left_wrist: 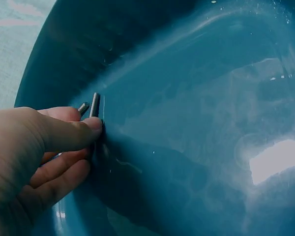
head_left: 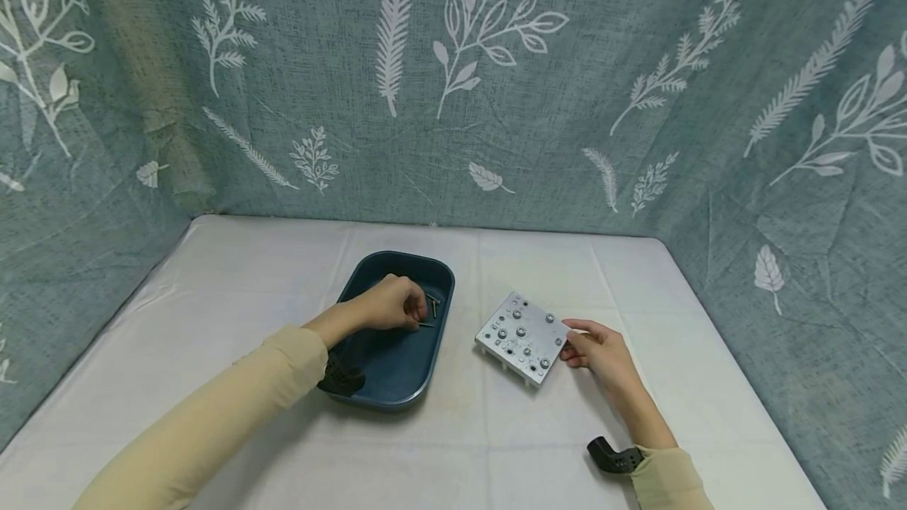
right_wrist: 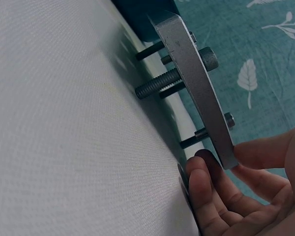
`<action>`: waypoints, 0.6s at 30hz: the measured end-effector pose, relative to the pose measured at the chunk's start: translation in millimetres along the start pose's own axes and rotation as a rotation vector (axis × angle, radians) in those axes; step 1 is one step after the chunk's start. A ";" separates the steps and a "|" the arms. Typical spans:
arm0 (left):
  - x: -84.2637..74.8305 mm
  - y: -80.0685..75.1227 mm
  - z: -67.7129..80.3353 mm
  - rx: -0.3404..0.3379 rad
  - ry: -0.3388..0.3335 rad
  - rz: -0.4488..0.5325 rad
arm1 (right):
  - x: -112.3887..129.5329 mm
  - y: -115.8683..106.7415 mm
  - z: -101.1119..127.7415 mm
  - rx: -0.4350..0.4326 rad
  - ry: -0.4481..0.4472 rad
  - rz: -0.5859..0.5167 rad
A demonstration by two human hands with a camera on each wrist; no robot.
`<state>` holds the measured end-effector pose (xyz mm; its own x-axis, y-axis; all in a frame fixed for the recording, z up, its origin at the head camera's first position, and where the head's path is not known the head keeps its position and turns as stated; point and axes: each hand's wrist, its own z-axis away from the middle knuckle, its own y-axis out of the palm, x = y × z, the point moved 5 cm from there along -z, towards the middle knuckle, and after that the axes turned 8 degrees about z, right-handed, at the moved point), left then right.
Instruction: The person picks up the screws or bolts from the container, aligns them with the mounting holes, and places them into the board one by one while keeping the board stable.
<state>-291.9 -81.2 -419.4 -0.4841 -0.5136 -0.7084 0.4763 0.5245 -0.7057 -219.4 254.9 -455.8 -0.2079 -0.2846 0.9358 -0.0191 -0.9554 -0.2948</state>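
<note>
My left hand (head_left: 394, 302) reaches into a dark blue tray (head_left: 386, 396). Its thumb and fingers pinch a thin metal screw (left_wrist: 94, 104); the fingers hide part of it. Another short metal piece (left_wrist: 83, 107) shows just behind, and small screws (head_left: 434, 305) lie in the tray beside the hand. At the right, my right hand (head_left: 602, 354) grips the corner of a square metal plate (head_left: 506, 321), thumb on one face and fingers at the edge. Several socket-head screws pass through the plate, their shafts (right_wrist: 157, 84) sticking out underneath towards the tablecloth.
A white cloth (head_left: 482, 447) covers the table. Grey-green curtains (head_left: 425, 164) with white leaf prints stand behind and along both sides. A black wrist mount (head_left: 615, 456) sits at the right wrist, another (head_left: 343, 378) at the left, over the tray's near rim.
</note>
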 end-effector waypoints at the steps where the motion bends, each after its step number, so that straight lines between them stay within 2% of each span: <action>1: 0.3 -0.5 0.1 0.002 0.003 0.000 | -0.1 0.0 -0.1 0.000 0.000 0.000; 5: -0.9 -7.1 1.7 -0.026 0.023 0.022 | -0.8 0.0 -0.5 0.002 -0.003 -0.005; 9: -3.9 -19.0 2.9 -0.116 0.055 0.065 | -1.3 -0.3 -0.9 -0.004 -0.008 -0.006; 13: -7.2 -29.8 2.1 -0.200 0.048 0.126 | -1.9 -0.2 -1.3 -0.004 -0.009 -0.010; 18: -18.8 -40.2 -0.8 -0.280 0.088 0.188 | -1.7 0.0 -1.4 0.000 -0.002 -0.008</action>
<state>-302.6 -92.1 -377.7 -0.4738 -0.3361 -0.8140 0.3496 0.7766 -0.5241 -220.4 255.5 -457.6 -0.2060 -0.2773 0.9384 -0.0207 -0.9575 -0.2875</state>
